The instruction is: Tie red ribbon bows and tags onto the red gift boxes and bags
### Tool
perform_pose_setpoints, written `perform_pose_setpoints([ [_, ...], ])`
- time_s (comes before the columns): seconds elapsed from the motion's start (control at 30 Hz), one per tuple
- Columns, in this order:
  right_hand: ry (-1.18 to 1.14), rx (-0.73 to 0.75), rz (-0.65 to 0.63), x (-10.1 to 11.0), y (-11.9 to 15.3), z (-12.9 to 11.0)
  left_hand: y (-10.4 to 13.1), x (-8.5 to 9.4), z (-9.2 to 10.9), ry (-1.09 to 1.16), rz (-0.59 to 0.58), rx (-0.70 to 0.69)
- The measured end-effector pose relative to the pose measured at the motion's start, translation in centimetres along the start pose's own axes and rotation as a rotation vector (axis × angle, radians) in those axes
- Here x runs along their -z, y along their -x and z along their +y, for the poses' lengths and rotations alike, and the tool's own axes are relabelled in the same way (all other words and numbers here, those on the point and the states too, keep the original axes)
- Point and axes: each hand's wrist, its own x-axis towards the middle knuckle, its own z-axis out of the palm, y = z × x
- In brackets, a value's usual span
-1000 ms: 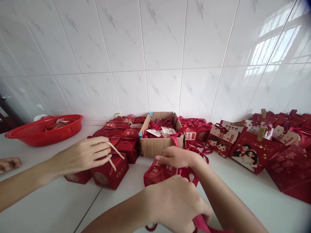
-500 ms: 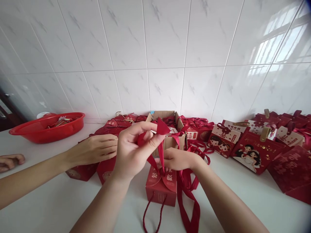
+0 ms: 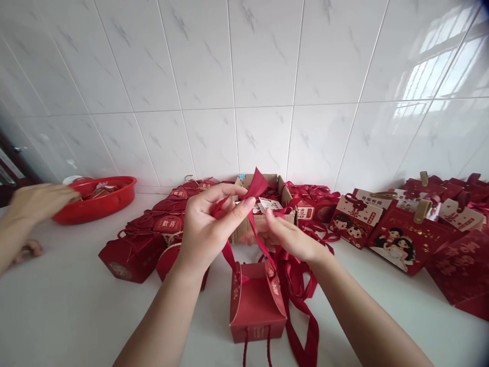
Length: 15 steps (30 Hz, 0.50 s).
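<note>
My left hand (image 3: 214,224) pinches a red ribbon (image 3: 257,184) between thumb and forefinger, its pointed end sticking up. The ribbon hangs in two strands to a small red gift box (image 3: 256,306). That box sits on the table below my hands, its curved top flaps spread apart and cord handles at the front. To the right, my right hand (image 3: 288,235) is beside the hanging ribbon, thumb raised and apart from the fingers, some of which are hidden. A long loose ribbon (image 3: 305,326) trails beside the box.
Tied red boxes (image 3: 133,255) stand at left. A cardboard box (image 3: 244,229) holds cards and red items behind. Printed gift bags (image 3: 397,242) fill the right. Another person's hand (image 3: 46,201) reaches over a red basin (image 3: 103,209). White table (image 3: 95,326), tiled wall.
The red box's flaps have parted. My right hand has lifted away from the box top, while my left keeps the ribbon. The other person's hand has moved left to the basin.
</note>
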Motion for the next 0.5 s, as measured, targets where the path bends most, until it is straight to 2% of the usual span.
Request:
perform_pose_setpoints([
  [0.13,-0.155,0.140,-0.045,-0.5,1.1,-1.6,0.1,0.1,0.3,-0.004,0.002,-0.031],
  [0.23,-0.158,0.103,0.017,-1.7,1.8,-2.7,0.4,-0.3,0.6,-0.029,-0.019,-0.076],
  [0.4,-0.124,0.112,0.122,-3.5,2.2,-3.6,1.2,-1.2,1.2,-0.293,-0.183,-0.340],
  [0.5,-0.119,0.047,0.101,-3.7,2.1,-3.7,1.6,-1.5,1.2,-0.403,-0.279,-0.455],
])
